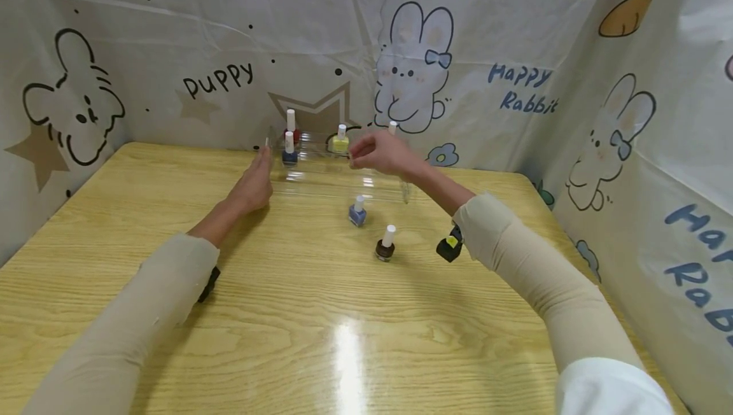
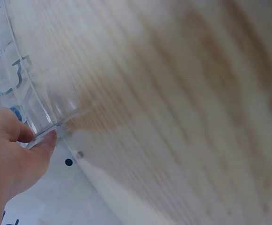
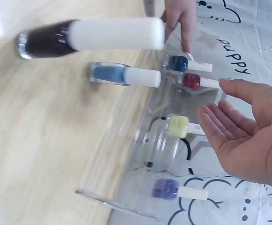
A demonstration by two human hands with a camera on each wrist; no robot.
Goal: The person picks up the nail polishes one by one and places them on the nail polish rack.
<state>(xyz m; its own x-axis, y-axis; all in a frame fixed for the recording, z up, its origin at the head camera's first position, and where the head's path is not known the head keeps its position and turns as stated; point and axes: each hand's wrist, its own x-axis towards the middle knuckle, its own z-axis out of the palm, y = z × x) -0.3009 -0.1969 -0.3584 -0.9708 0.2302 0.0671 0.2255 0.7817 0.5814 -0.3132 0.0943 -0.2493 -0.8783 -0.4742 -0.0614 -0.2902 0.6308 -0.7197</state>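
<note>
A clear stepped rack [image 1: 326, 187] stands at the back of the table. My left hand [image 1: 254, 184] pinches its left side panel [image 2: 43, 133] between thumb and fingers. Over the rack's right half is my right hand [image 1: 386, 153], holding nothing, its fingers loosely bent near the yellow nail polish bottle [image 3: 178, 126]. Also on the rack are a red nail polish [image 3: 191, 80], a dark blue nail polish [image 1: 289, 156] and a purple nail polish [image 3: 166, 189]; in the head view my right hand hides most of the purple one.
In front of the rack, a light blue nail polish [image 1: 357, 214] and a dark brown nail polish [image 1: 385, 249] stand upright on the wooden table [image 1: 275, 326]. A printed cloth [image 1: 321, 33] hangs behind and along the sides.
</note>
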